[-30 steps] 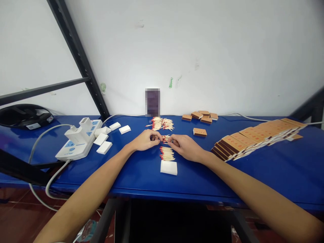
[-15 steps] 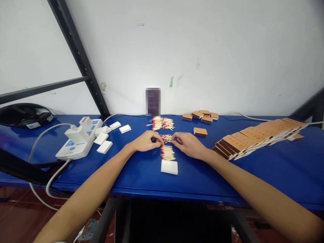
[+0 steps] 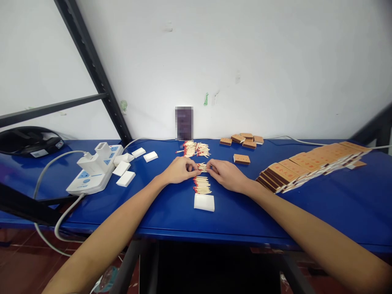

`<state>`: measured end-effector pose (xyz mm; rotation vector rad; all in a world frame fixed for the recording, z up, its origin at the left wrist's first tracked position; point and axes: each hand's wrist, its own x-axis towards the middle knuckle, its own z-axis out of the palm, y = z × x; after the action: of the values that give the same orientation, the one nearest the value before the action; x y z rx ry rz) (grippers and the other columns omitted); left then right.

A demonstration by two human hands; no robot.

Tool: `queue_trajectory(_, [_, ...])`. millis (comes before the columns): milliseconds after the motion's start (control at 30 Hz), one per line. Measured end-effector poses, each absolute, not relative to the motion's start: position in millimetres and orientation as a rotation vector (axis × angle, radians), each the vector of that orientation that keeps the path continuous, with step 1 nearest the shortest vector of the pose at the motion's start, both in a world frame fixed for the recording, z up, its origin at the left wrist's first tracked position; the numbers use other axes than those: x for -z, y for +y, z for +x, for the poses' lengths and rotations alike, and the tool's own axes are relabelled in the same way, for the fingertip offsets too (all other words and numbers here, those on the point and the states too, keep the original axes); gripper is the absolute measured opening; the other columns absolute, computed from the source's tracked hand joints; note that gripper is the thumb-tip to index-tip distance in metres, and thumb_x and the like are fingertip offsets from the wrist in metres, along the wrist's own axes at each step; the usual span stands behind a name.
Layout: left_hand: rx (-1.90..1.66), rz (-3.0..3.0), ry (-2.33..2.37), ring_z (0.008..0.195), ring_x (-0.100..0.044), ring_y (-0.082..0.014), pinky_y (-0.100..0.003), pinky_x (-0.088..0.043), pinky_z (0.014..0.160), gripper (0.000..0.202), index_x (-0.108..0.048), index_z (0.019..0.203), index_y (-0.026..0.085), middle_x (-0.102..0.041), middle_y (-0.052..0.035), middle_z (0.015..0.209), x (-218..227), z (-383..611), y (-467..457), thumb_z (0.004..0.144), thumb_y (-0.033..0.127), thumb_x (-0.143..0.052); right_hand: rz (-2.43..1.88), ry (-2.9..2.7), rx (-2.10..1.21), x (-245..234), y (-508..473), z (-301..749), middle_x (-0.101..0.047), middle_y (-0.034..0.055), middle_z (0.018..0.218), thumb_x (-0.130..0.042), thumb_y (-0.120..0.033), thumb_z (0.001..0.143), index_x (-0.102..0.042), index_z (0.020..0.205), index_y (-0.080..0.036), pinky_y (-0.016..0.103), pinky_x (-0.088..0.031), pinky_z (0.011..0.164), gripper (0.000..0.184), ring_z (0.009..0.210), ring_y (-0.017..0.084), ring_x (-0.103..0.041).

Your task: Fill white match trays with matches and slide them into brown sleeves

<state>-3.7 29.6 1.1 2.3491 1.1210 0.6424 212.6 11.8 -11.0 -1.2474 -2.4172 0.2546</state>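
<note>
On the blue worktop, the left hand and right hand are at opposite ends of a small matchstick group, fingers bent and narrow; I cannot tell if they pinch any sticks. The near matchstick row, just beyond a white matchbox tray, seems already arranged, red heads to the left. The middle group looks partly arranged, and the far matchstick piles appear left to sort.

Bright wall, dim upper-right corner
</note>
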Motion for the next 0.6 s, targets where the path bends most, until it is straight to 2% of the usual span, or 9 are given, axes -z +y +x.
queue_trajectory(367, [-0.639,2.363,1.222,0.054,-0.045,-0.0089,-0.022,-0.031,0.053,0.018,-0.071,0.071,0.016,-0.059,0.0016,0.059,0.1,2.6,31.8,0.076,0.031,-0.064,-1.318,-2.417,-0.232,8.0,8.3,209.5,-0.06,0.0007,0.07,-0.047,-0.028,0.089,-0.054,0.085,-0.02,0.025,-0.026,0.054,0.011,0.058,0.013,-0.048])
queue_trajectory(600, [-0.63,2.352,1.238,0.053,-0.046,-0.0091,-0.022,-0.032,0.053,0.016,-0.072,0.075,0.016,-0.057,0.002,0.057,-0.9,3.3,32.9,0.076,0.027,-0.061,-1.346,-2.433,-0.233,10.7,12.2,209.1,-0.06,0.0011,0.068,-0.046,-0.031,0.091,-0.056,0.086,-0.021,0.026,-0.024,0.053,0.014,0.058,0.014,-0.049])
